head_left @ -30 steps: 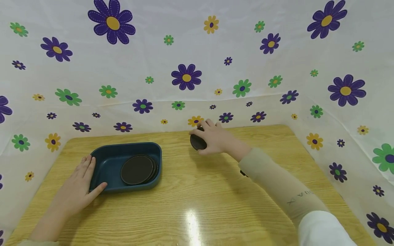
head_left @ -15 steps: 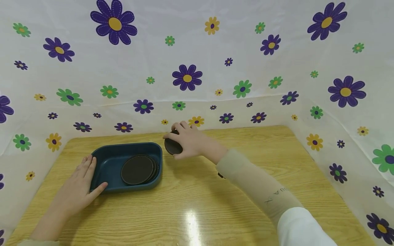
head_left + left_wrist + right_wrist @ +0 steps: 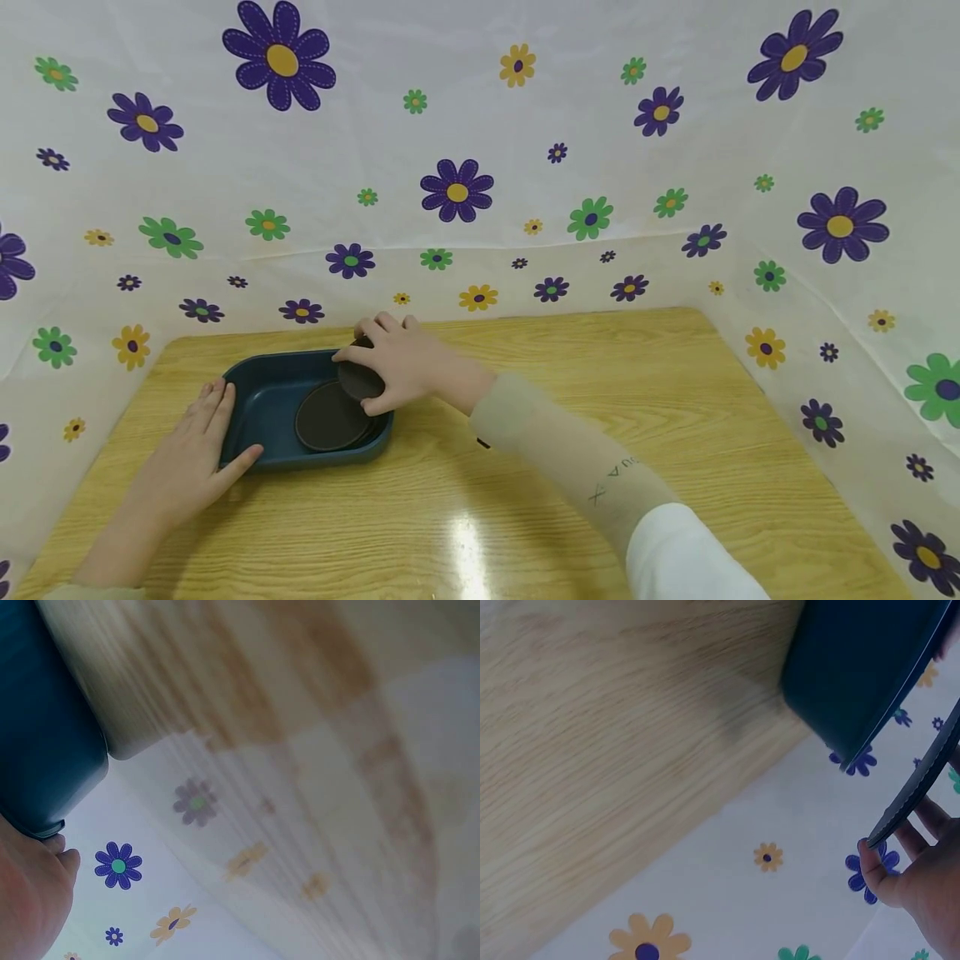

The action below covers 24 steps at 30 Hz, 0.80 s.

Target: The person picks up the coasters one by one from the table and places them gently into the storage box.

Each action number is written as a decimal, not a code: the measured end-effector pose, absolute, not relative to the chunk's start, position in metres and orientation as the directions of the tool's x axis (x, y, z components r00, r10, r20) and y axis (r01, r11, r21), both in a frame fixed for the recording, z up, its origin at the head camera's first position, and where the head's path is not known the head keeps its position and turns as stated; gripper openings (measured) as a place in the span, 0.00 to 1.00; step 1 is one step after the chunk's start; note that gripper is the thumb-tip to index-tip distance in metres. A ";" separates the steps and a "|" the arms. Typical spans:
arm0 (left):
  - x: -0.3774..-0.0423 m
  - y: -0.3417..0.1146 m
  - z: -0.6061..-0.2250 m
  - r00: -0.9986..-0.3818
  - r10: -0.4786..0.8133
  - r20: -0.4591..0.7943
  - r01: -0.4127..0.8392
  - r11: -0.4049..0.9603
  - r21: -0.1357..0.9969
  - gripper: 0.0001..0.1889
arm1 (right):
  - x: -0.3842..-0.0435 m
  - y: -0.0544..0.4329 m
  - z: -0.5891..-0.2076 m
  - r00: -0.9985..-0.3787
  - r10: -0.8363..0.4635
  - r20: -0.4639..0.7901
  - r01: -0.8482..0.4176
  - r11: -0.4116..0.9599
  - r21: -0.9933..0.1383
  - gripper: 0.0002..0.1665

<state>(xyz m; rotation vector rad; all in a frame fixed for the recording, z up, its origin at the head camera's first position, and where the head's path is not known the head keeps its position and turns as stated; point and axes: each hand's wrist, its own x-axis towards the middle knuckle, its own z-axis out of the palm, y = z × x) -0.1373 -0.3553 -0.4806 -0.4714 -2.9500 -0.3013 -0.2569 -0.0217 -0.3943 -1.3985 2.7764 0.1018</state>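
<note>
A dark blue tray (image 3: 258, 421) with rounded corners sits on the table's left side in the head view. Inside its right half lie stacked round black coasters (image 3: 322, 423). Above the tray's right end, my right hand (image 3: 412, 362) grips another black coaster (image 3: 358, 377) by its edges, tilted. The right wrist view shows that coaster's stitched edge (image 3: 915, 787) between thumb and fingers, beside the tray's wall (image 3: 855, 675). My left hand (image 3: 183, 454) rests with straight fingers against the tray's left end. In the left wrist view that hand (image 3: 34, 892) is partly cut off beneath the tray's rim.
The wood-grain table (image 3: 570, 500) extends to the right and in front of the tray. A white flower-print cloth (image 3: 600, 167) rises behind the table and along both sides.
My right hand has carried the coaster left, from right of the tray to over its right end. The left hand and the tray have stayed put.
</note>
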 end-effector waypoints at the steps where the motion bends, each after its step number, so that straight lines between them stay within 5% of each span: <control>1: -0.137 -0.355 -0.480 -0.942 0.292 0.166 0.320 0.931 0.175 0.54 | -0.256 -0.026 -0.395 -0.595 -0.801 -0.062 -0.803 0.593 0.050 0.46; 24: -0.136 -0.354 -0.478 -0.946 0.285 0.153 0.311 0.932 0.186 0.52 | -0.248 -0.067 -0.417 -0.563 -0.817 -0.126 -0.826 0.560 0.058 0.45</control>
